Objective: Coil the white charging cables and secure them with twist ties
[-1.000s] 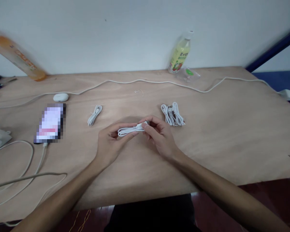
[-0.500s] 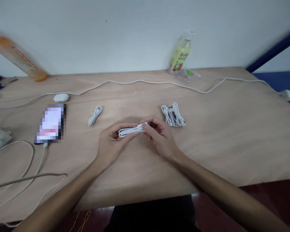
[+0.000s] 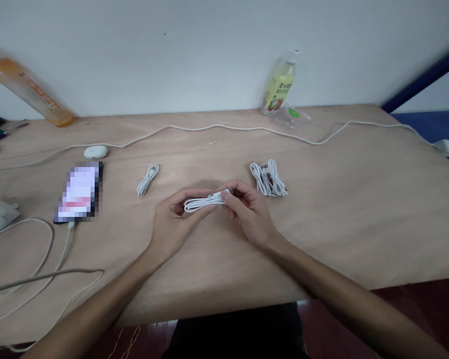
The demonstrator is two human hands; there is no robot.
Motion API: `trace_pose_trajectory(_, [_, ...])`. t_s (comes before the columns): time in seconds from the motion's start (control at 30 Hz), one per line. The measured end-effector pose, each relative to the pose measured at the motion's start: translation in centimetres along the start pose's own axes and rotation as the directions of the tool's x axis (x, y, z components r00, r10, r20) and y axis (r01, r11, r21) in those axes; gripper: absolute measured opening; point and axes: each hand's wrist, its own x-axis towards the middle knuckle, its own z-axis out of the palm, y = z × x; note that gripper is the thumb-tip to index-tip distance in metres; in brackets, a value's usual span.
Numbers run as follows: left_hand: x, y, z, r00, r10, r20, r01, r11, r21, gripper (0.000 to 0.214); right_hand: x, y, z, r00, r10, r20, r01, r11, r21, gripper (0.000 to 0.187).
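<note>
Both my hands hold one folded white cable (image 3: pixel 204 202) just above the wooden table (image 3: pixel 359 199), near its middle. My left hand (image 3: pixel 170 222) pinches the cable's left, looped end. My right hand (image 3: pixel 247 212) grips the right end, fingers closed over the plug. A small coiled white cable (image 3: pixel 147 179) lies to the left of my hands. A looser bundle of white cables (image 3: pixel 268 177) lies just right of my right hand.
A phone (image 3: pixel 79 192) lies at the left with a charging cable (image 3: pixel 41 259) running off it. A white earbud case (image 3: pixel 95 151) sits behind it. A long white cord (image 3: pixel 224 127) crosses the back of the table. A yellow-green bottle (image 3: pixel 279 85) and an orange bottle (image 3: pixel 30 92) stand by the wall.
</note>
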Motion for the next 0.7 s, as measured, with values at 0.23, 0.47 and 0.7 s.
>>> trace_pose_trajectory(0.23, [0.01,-0.15,0.01,0.999,-0.040,0.000,0.040,0.999,0.004,0.025,0.23,-0.08,-0.15,0.999,0.034,-0.003,-0.034,0.999,0.032,0.028])
trace_pose_trajectory(0.47, [0.05,-0.55,-0.06,1.000,-0.005,0.009,0.005,1.000,0.014,0.025,0.31,-0.02,-0.21,0.993,0.106,-0.043,-0.102,0.991,0.088,0.032])
trace_pose_trajectory(0.7, [-0.02,-0.12,0.01,1.000,-0.013,0.010,0.012,0.999,0.036,0.020,0.29,-0.08,-0.11,0.982,0.181,-0.058,-0.173,0.977,0.123,0.045])
